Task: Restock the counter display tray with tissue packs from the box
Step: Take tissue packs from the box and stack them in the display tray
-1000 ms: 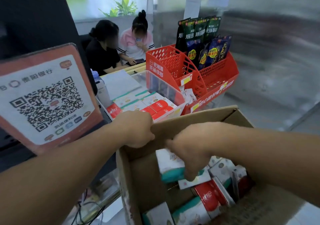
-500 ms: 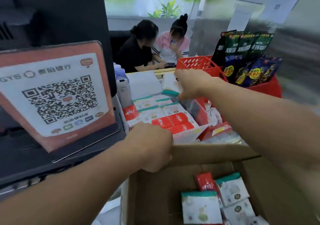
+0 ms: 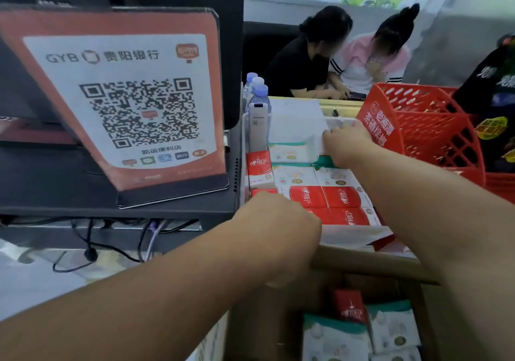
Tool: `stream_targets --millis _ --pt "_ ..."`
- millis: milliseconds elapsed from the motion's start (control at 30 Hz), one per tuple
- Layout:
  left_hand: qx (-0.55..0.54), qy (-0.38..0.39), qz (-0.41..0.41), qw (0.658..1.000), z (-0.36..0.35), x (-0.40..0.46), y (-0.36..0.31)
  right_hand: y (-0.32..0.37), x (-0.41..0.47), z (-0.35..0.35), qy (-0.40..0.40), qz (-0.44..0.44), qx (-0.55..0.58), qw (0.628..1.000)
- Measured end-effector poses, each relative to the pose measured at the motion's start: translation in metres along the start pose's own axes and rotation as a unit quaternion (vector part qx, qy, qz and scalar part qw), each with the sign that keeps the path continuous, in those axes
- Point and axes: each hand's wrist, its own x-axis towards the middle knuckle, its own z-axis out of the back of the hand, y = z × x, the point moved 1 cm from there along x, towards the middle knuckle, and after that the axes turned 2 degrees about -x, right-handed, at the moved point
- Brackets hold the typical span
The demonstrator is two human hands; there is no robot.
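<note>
A clear display tray (image 3: 245,138) on the counter holds rows of red tissue packs (image 3: 338,197) and white-and-green ones (image 3: 291,152). My right hand (image 3: 347,144) reaches over the tray's far right corner. It holds a white pack with a green edge (image 3: 320,156) low against the back row. My left hand (image 3: 278,231) grips the far wall of the cardboard box (image 3: 365,260) just in front of the tray. Inside the box lie more white-and-green packs (image 3: 334,338) and one red pack (image 3: 349,306).
A QR-code sign (image 3: 131,101) leans on a dark monitor at the left, with cables (image 3: 92,249) below. A red mesh basket (image 3: 426,126) and snack bags (image 3: 493,93) stand right of the tray. Water bottles (image 3: 257,93) are behind it. Two people (image 3: 348,54) sit beyond the counter.
My right hand took a white-and-green pack out of the box, carried it over the tray and has lowered it at the back row. My left hand has stayed on the box.
</note>
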Motion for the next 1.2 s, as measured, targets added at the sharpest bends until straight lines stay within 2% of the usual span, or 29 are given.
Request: stream_targets --millis 100,233,300,433,567,700,867,933,1000,1067,1200 --pt "-0.010 0.005 0.013 1.000 -0.002 -0.002 0.000 0.004 -0.002 -0.004 0.025 -0.002 -0.030 0.999" --pt "-0.003 -0.004 0.011 1.000 -0.002 -0.004 0.001 0.014 -0.007 0.000 -0.023 0.038 0.090 0.995" --pt "-0.004 -0.001 0.006 1.000 -0.001 -0.005 0.002 0.019 -0.010 0.004 -0.034 0.067 0.078 0.994" --pt "-0.009 -0.006 -0.003 1.000 -0.001 -0.006 0.004 0.026 -0.010 0.003 0.023 0.070 0.075 0.994" --pt "-0.010 0.008 -0.027 1.000 -0.002 -0.007 0.006 0.030 -0.019 0.011 0.071 0.028 0.197 0.977" --pt "0.012 0.014 -0.050 0.999 0.005 -0.004 0.011 0.009 -0.046 0.046 -0.010 0.001 0.288 0.958" --pt "0.031 0.034 -0.080 0.996 0.012 -0.003 0.016 -0.011 -0.132 0.100 -0.170 -0.030 0.300 0.938" --pt "0.043 0.034 -0.090 0.994 0.012 -0.003 0.015 -0.014 -0.179 0.116 -0.191 -0.017 0.299 0.935" --pt "0.055 0.033 -0.098 0.993 0.014 -0.005 0.013 -0.011 -0.223 0.126 -0.141 0.029 0.314 0.939" --pt "0.060 0.035 -0.109 0.992 0.015 -0.007 0.011 -0.002 -0.261 0.129 -0.054 0.071 0.330 0.940" --pt "0.055 0.028 -0.139 0.988 0.012 -0.010 0.002 0.038 -0.317 0.108 0.178 0.093 0.325 0.924"
